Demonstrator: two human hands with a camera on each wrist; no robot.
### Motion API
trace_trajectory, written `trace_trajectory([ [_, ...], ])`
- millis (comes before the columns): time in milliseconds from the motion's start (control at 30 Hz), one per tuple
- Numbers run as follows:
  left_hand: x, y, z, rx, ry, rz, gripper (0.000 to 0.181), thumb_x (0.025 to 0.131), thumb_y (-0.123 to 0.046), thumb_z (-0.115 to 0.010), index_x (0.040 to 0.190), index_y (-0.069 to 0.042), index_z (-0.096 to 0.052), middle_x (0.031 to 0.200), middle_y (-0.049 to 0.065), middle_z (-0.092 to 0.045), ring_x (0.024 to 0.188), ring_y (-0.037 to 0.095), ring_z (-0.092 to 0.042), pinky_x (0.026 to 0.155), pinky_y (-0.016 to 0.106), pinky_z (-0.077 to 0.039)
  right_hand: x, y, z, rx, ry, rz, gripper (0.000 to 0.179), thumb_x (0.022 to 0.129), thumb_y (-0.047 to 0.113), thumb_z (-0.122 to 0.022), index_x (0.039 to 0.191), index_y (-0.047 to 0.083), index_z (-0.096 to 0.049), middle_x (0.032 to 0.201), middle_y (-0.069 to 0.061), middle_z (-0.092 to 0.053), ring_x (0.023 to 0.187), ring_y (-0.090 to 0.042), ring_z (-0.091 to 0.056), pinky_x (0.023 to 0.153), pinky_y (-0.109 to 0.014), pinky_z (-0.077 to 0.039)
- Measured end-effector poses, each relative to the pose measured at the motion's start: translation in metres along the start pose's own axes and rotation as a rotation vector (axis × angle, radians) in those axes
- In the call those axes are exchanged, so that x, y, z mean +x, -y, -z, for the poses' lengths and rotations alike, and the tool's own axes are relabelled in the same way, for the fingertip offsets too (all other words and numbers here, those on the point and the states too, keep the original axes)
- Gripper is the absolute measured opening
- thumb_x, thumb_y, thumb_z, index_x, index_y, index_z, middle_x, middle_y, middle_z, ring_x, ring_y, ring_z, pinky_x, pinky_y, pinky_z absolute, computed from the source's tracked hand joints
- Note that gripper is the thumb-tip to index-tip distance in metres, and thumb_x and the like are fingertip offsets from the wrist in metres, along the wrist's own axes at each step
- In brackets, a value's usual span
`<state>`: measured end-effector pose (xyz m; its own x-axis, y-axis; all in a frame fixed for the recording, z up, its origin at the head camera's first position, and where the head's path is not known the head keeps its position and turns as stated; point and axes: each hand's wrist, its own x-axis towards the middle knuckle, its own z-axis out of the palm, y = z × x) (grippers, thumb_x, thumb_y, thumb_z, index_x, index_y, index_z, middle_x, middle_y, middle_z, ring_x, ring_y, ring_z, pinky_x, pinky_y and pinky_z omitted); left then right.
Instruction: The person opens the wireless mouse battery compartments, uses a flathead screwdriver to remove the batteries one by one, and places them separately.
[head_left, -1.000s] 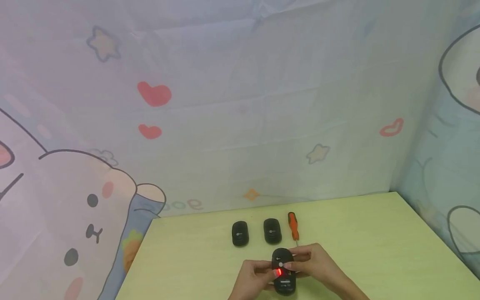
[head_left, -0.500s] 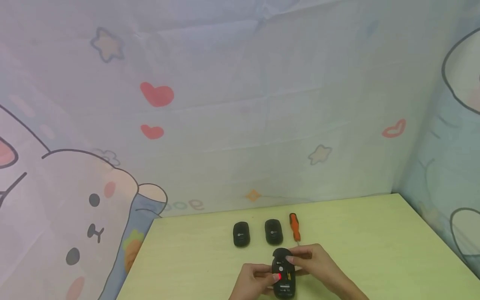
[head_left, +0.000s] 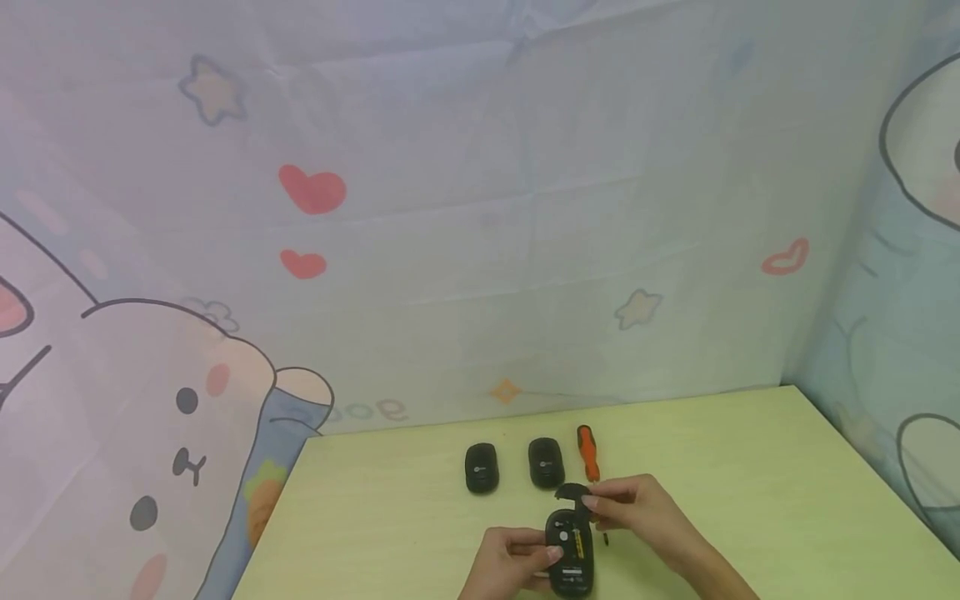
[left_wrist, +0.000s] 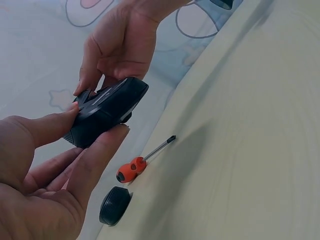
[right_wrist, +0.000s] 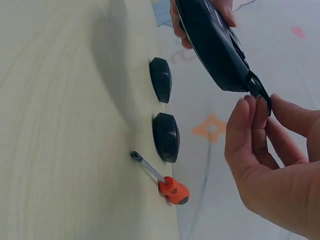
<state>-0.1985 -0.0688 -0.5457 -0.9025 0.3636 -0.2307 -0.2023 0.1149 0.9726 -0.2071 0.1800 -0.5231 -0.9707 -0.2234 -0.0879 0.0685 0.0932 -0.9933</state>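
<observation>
A black computer mouse, underside up, is held above the table by my left hand, thumb on its underside and fingers beneath. My right hand pinches a thin black battery cover between thumb and fingers at the mouse's far end. In the right wrist view the cover slants off that end, overlapping the mouse there. A yellow battery shows in the uncovered slot. The left wrist view shows the mouse side-on, with my right hand behind it.
Two more black mice, a left one and a right one, lie at the back of the pale table. Beside them is an orange-handled screwdriver, its shaft toward me. A printed cloth hangs behind the table.
My right hand has drawn the battery cover up and away from the mouse's underside, exposing the battery. The red glow by my left thumb has gone from the head view. My left hand stays nearly still.
</observation>
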Motion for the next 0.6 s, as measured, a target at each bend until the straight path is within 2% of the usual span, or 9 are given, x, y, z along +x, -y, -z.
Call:
trace_trajectory([
  [200,0.001,0.002,0.0,-0.008,0.01,0.009,0.031,0.092,-0.01,-0.08,0.116,0.007,-0.076,0.105,0.022,-0.08,0.092,0.031,-0.081,0.073,0.039,-0.07,0.001,0.005,0.009,0.081,0.022,0.013,0.045,0.1,0.02,-0.073,0.131,-0.012,-0.066,0.102,-0.006,-0.079,0.088,-0.015,-0.077,0.087,-0.031,-0.068],
  [433,0.002,0.005,0.0,0.001,0.003,0.02,0.03,0.091,-0.011,-0.081,0.115,0.006,-0.077,0.102,0.02,-0.081,0.088,0.029,-0.081,0.072,0.04,-0.07,0.002,0.008,0.024,0.1,0.006,0.042,0.047,0.1,0.018,-0.073,0.135,-0.012,-0.063,0.111,-0.008,-0.08,0.092,-0.012,-0.078,0.088,-0.031,-0.067],
  [600,0.001,0.006,0.002,-0.016,0.002,0.015,0.03,0.091,-0.012,-0.082,0.115,0.005,-0.077,0.102,0.02,-0.081,0.089,0.027,-0.081,0.073,0.04,-0.07,0.003,0.009,0.039,0.078,-0.04,0.041,0.05,0.101,0.019,-0.072,0.137,-0.014,-0.06,0.116,-0.012,-0.079,0.093,-0.012,-0.078,0.088,-0.029,-0.067],
])
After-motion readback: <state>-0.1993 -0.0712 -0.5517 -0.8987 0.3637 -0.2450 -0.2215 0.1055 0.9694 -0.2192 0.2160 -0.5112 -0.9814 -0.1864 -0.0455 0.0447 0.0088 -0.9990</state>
